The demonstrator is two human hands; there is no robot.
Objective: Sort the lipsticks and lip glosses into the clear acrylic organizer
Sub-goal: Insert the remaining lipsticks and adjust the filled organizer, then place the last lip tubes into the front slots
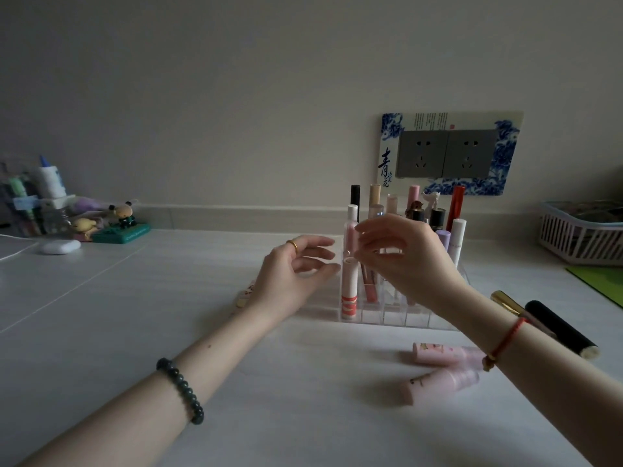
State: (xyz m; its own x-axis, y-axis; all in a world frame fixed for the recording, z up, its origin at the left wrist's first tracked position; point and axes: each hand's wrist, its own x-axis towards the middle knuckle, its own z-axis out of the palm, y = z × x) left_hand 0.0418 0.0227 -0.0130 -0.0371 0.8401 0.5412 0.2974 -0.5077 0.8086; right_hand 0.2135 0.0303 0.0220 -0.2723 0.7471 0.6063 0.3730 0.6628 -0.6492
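Left hand [296,274] wide open beside organizer [387,318]; right hand [404,261] loosely curled, holding nothing.

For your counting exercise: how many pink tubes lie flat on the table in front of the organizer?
2: one pink tube nearer the organizer, another pink tube closer to the camera. The right arm may hide more.

Table [101,332] pale grey-white. Organizer [387,316] clear; front tube [349,291] pink with red-white striped base. Two pink tubes [445,353] with dark drawings lie near black tube [561,330] and gold-capped tube [505,301]. Red tube [455,205] at back. Socket frame [505,156] white with blue floral pattern, sockets grey. Left wrist: dark green bead bracelet [182,389]; gold ring [292,245]. Right wrist: red cord [505,340]. Basket [580,237] white.
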